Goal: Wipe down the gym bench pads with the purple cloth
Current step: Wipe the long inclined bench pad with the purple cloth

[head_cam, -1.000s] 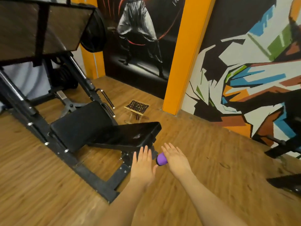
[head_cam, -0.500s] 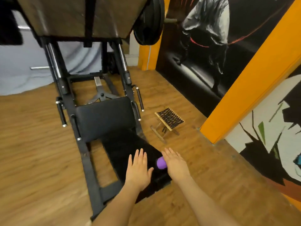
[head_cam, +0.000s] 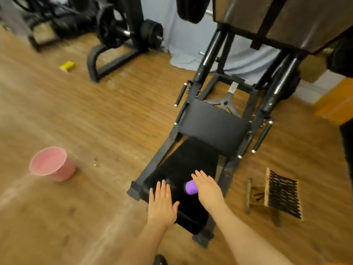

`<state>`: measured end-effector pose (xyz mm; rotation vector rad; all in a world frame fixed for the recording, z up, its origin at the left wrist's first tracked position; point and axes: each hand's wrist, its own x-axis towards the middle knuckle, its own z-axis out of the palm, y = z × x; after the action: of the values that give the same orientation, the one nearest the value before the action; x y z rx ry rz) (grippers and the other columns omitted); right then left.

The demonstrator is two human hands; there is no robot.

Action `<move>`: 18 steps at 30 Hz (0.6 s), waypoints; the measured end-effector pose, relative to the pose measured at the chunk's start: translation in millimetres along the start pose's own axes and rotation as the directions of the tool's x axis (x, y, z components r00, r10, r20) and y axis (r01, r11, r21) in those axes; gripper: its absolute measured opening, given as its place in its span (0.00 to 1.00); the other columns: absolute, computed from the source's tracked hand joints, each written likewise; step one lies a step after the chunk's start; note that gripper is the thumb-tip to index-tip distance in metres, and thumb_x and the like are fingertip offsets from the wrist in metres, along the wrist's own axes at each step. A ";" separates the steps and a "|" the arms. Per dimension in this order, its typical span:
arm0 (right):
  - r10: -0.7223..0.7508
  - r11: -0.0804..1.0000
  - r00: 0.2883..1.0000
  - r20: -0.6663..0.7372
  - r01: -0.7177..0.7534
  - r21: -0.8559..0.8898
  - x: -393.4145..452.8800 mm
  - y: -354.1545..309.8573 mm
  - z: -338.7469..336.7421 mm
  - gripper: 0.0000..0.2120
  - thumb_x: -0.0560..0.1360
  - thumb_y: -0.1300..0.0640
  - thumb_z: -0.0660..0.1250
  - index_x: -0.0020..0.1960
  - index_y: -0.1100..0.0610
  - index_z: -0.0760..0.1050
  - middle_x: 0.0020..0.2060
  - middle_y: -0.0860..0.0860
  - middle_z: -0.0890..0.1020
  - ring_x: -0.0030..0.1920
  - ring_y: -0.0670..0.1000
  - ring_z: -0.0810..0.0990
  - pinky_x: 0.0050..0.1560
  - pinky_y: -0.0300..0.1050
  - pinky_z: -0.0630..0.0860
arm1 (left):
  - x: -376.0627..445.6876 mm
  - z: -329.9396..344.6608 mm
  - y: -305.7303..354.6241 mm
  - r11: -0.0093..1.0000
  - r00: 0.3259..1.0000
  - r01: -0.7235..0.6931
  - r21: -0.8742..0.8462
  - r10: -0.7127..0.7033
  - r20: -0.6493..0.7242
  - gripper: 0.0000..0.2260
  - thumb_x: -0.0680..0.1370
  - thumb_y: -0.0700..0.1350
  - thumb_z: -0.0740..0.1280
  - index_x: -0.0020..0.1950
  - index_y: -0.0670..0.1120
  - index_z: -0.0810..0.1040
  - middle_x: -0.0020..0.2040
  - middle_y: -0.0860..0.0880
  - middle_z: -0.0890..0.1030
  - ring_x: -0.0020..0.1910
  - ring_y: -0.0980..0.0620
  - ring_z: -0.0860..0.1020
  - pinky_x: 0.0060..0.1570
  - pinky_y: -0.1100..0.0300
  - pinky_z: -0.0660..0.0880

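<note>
A leg-press machine lies ahead with two black pads: a long lower pad [head_cam: 183,163] running toward me and an angled pad [head_cam: 214,127] beyond it. My right hand [head_cam: 208,188] hovers over the lower pad with its fingers straight, and the rolled purple cloth [head_cam: 191,187] is tucked under its thumb side; the thumb itself is hidden. My left hand [head_cam: 162,204] is spread flat, holding nothing, over the near left corner of the same pad. I cannot tell whether either hand touches the pad.
A pink bucket [head_cam: 50,163] stands on the wooden floor to the left. A small woven folding stool [head_cam: 280,194] lies right of the machine. The machine's footplate [head_cam: 286,20] hangs overhead. A weight-plate rack [head_cam: 114,29] and a yellow object [head_cam: 67,66] are further back left.
My view has swung left, bringing the bucket and weight rack into sight. Both hands keep the same pose, now over the near end of the lower pad.
</note>
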<state>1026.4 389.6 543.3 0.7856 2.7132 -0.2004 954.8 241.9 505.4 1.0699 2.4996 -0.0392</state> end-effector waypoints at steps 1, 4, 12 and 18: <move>-0.056 0.998 0.998 0.012 0.056 -0.012 6.2 -1.3 2.7 0.33 0.76 0.68 0.57 0.76 0.54 0.48 0.76 0.50 0.50 0.75 0.50 0.47 0.74 0.47 0.47 | -0.4 2.4 1.9 0.999 0.999 0.043 -0.025 -0.043 -0.009 0.31 0.82 0.59 0.47 0.78 0.42 0.42 0.78 0.43 0.42 0.77 0.44 0.39 0.74 0.45 0.39; -0.184 0.982 0.983 0.018 0.184 -0.046 20.6 1.1 13.9 0.32 0.77 0.66 0.57 0.76 0.54 0.48 0.76 0.51 0.50 0.75 0.49 0.48 0.74 0.47 0.49 | 4.8 8.4 7.9 0.986 0.987 0.154 -0.068 -0.156 -0.025 0.31 0.82 0.59 0.47 0.78 0.42 0.43 0.78 0.43 0.42 0.77 0.44 0.39 0.74 0.46 0.40; -0.406 0.912 0.910 0.078 0.409 -0.029 53.9 28.5 26.3 0.33 0.76 0.65 0.62 0.76 0.52 0.51 0.75 0.49 0.54 0.75 0.49 0.51 0.73 0.46 0.50 | -5.0 21.8 44.3 0.896 0.913 0.404 -0.183 -0.409 0.013 0.31 0.82 0.59 0.47 0.78 0.42 0.42 0.78 0.43 0.40 0.76 0.44 0.38 0.74 0.46 0.40; -0.761 0.631 0.625 0.176 0.776 -0.027 70.5 40.8 46.8 0.32 0.77 0.66 0.60 0.76 0.52 0.51 0.75 0.47 0.53 0.75 0.47 0.51 0.72 0.42 0.53 | -10.0 55.9 104.7 0.653 0.703 0.694 -0.303 -0.706 0.088 0.31 0.82 0.58 0.47 0.78 0.42 0.39 0.78 0.42 0.38 0.77 0.44 0.38 0.73 0.48 0.38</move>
<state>1003.8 448.8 474.0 -0.4777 2.6969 -0.2854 1054.5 298.3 472.6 -0.0810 2.6732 0.1557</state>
